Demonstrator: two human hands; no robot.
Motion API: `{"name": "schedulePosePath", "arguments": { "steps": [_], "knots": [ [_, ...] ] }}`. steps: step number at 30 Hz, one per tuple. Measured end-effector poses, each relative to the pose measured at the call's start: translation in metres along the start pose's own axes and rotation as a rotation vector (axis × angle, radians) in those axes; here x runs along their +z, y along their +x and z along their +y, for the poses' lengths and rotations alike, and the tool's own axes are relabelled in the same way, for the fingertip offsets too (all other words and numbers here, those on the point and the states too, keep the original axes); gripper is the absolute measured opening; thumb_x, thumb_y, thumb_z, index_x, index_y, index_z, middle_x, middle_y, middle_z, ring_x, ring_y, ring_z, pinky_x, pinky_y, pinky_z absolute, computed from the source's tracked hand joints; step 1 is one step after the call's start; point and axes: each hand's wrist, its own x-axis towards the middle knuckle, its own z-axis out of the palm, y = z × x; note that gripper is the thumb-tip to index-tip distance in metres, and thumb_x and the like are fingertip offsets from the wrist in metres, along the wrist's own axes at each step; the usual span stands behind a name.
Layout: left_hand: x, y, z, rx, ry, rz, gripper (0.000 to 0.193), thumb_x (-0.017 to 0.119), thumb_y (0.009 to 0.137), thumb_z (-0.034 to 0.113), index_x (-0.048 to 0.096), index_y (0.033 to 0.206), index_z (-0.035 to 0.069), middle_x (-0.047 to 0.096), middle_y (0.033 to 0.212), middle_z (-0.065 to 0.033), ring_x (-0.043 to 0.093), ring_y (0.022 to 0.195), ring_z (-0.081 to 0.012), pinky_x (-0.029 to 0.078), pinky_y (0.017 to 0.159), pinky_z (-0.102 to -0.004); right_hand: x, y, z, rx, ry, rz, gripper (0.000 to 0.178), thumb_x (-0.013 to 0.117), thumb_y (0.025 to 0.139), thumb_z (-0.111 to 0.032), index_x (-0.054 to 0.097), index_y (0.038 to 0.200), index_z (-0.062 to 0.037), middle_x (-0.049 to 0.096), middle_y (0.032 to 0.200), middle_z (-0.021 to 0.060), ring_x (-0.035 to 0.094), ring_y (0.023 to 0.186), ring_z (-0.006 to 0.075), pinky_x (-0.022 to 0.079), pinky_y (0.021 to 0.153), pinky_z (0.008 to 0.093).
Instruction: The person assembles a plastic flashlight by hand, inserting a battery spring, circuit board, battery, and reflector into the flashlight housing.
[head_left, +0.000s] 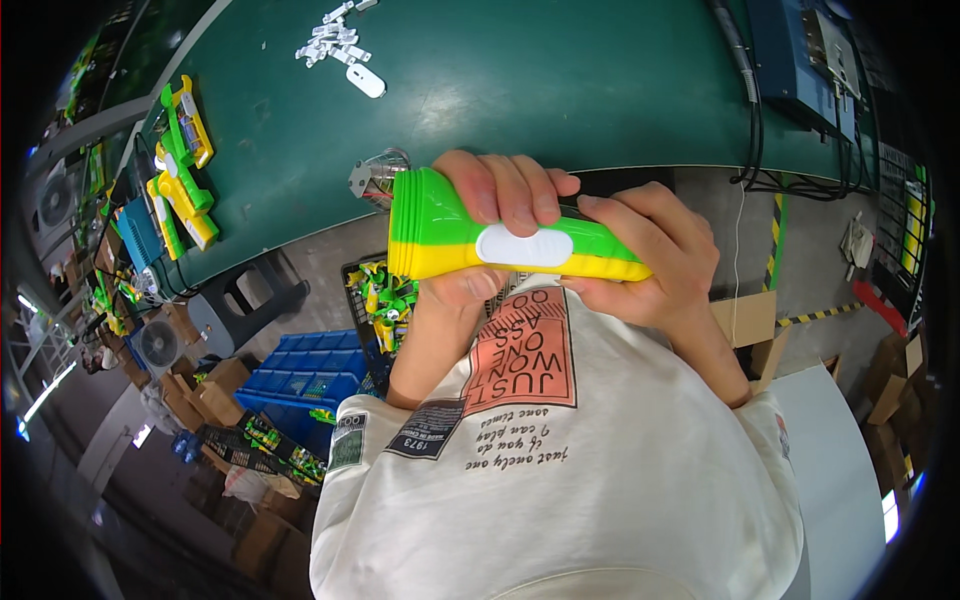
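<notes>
I hold a green and yellow flashlight housing (430,215) level in front of my chest, its wide threaded end to the left. A white oval switch cover (525,246) sits on its side. My left hand (495,190) wraps round the body just behind the wide end, fingers over the top and thumb below. Around the narrow tail end my right hand (665,255) is closed, fingers above and thumb underneath. Beside the wide end, a shiny clear and silver part (378,180) shows; whether it is attached to the housing I cannot tell.
On the green table (560,90) lie a pile of small white parts (335,42) and several green and yellow housings (180,170). A blue machine (795,60) with black cables stands at the right. Below are a grey stool (250,305), a crate of parts (385,305) and a blue crate (305,368).
</notes>
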Motion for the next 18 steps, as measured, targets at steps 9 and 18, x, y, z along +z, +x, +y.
{"name": "schedulePosePath", "arguments": {
  "steps": [9,18],
  "knots": [
    [0.009,0.001,0.000,-0.074,-0.027,0.100,0.052,0.082,0.067,0.018,0.048,0.105,0.008,0.051,0.107,-0.0106,0.052,0.106,-0.0271,0.043,0.101,-0.0489,0.000,0.005,0.001,-0.036,-0.017,0.068,0.053,0.084,0.048,-0.021,0.069,0.096,-0.0067,0.060,0.075,0.0046,0.059,0.059,0.0168,0.049,0.050,0.0257],
    [-0.002,0.003,0.003,0.064,0.182,-0.065,0.042,0.081,0.069,0.020,0.052,0.097,0.009,0.054,0.093,-0.0068,0.054,0.093,-0.0220,0.045,0.091,-0.0412,0.005,-0.001,-0.001,-0.059,-0.007,0.041,0.053,0.085,0.048,-0.025,0.068,0.095,-0.0079,0.051,0.067,0.0007,0.051,0.051,0.0128,0.042,0.044,0.0238]
  ]
}}
